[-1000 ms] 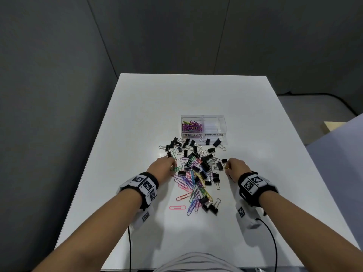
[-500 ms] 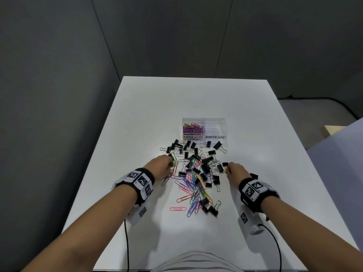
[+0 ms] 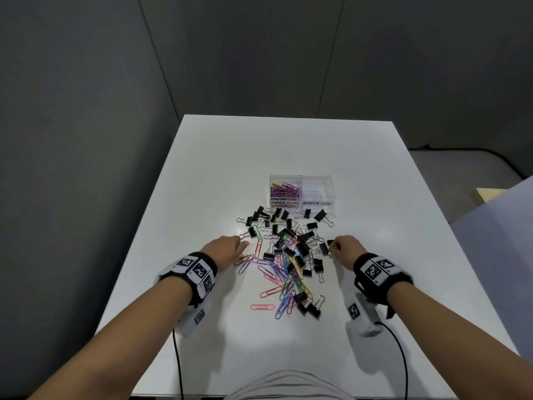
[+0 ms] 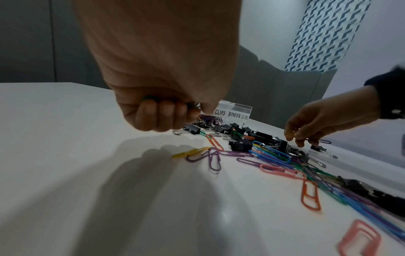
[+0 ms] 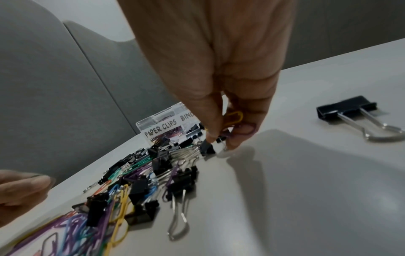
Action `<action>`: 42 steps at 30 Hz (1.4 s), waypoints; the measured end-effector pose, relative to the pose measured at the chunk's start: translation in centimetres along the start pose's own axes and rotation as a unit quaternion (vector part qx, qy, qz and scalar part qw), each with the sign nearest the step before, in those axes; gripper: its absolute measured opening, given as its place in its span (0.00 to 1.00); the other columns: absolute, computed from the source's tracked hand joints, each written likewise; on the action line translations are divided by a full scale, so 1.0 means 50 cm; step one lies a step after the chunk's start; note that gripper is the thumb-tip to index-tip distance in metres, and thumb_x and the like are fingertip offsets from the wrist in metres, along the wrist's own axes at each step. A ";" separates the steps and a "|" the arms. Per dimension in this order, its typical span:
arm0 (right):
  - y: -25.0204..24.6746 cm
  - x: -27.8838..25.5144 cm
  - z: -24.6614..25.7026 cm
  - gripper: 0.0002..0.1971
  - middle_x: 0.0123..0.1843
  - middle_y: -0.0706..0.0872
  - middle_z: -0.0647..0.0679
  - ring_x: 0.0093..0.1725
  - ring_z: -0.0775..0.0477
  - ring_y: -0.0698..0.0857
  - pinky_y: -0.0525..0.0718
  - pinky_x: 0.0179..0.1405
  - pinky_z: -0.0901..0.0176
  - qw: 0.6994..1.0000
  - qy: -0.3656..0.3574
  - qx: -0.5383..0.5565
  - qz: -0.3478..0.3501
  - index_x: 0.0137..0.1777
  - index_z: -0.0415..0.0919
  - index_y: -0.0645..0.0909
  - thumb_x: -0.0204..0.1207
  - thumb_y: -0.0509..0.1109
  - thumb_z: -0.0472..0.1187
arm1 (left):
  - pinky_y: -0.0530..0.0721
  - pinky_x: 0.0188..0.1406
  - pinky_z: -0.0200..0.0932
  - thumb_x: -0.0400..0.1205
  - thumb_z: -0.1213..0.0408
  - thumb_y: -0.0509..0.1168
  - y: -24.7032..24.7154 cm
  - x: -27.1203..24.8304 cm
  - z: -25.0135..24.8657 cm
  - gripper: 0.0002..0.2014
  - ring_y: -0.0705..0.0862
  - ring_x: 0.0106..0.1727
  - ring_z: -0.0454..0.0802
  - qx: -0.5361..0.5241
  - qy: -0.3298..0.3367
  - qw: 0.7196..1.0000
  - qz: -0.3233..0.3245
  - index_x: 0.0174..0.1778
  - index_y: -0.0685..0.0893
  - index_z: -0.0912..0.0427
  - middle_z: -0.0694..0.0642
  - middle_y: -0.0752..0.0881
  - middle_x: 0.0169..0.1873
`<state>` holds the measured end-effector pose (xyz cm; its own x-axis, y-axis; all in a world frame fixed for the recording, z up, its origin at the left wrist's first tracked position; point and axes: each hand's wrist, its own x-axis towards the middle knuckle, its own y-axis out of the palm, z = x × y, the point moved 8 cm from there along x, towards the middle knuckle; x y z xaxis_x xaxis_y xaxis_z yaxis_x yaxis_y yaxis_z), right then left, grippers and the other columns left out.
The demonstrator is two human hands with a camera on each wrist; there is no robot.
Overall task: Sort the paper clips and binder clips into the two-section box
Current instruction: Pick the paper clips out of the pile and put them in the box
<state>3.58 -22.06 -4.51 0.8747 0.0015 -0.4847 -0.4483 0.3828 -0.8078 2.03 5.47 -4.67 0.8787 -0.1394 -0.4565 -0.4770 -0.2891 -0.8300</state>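
Head view shows the right hand at the right edge of the mixed pile on the white bench, its fingers pinching a yellow paper clip with at least one more clip tucked behind. The left hand is at the pile's left edge, fingers curled tight around what looks like a gathered clip or two; what exactly it holds cannot be made out. The two-section box stands just beyond the pile, its left cell labelled for paper clips and partly filled, its right cell seemingly without clips.

To do this well, each hand should lift wire clips free of the black binder clips, whose handles snag them, and release over the left cell only. A stray binder clip lies apart to the right. Binder clips crowd the box's front wall, so hands should come in from above.
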 end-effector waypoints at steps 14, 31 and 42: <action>0.134 -0.120 0.192 0.15 0.57 0.79 0.46 0.57 0.46 0.78 0.80 0.55 0.55 0.930 -0.288 -0.156 0.165 0.58 0.46 0.75 0.73 0.71 0.44 | 0.77 0.53 0.46 0.80 0.50 0.64 0.023 -0.009 -0.008 0.21 0.82 0.60 0.57 0.054 0.001 0.999 -0.003 0.63 0.75 0.59 0.58 0.75 0.64; 0.125 -0.088 0.228 0.09 0.57 0.80 0.41 0.57 0.41 0.79 0.77 0.48 0.54 0.936 -0.305 -0.175 0.032 0.55 0.36 0.79 0.80 0.60 0.37 | 0.78 0.58 0.50 0.83 0.65 0.56 0.035 -0.001 -0.034 0.12 0.79 0.62 0.57 0.065 0.082 0.994 -0.030 0.59 0.79 0.60 0.59 0.82 0.59; 0.066 -0.065 0.204 0.12 0.45 0.83 0.39 0.38 0.46 0.75 0.69 0.38 0.58 0.971 -0.204 -0.119 0.045 0.64 0.42 0.70 0.82 0.54 0.36 | 0.77 0.60 0.49 0.83 0.68 0.55 0.037 0.007 -0.025 0.12 0.79 0.62 0.57 0.045 0.100 0.994 -0.014 0.61 0.76 0.60 0.60 0.80 0.61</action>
<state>1.14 -11.39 -2.18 0.8081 0.4095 -0.4234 -0.5144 0.1403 -0.8460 1.50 3.72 -5.97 0.8726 -0.3211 -0.3680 -0.4446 -0.2104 -0.8707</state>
